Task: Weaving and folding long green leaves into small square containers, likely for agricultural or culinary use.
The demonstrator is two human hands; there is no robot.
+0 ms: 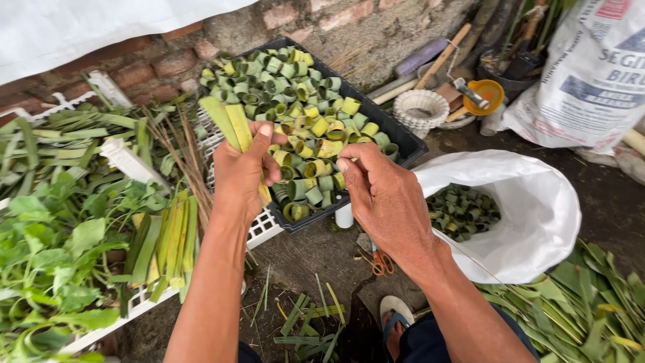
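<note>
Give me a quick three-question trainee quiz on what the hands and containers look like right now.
1. True or false: the left hand grips flat leaf strips.
2. What fills the black tray? A) rolled leaf rings B) stones C) scissors
3. Where is the white plastic bag relative to the right hand?

Key: 1 true. 2 A, the rolled leaf rings. 3 On its right side, open, with more rings inside.

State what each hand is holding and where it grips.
The left hand grips a bundle of flat leaf strips near their lower end, tips pointing up. The right hand pinches something at its fingertips; what cannot be told.
</note>
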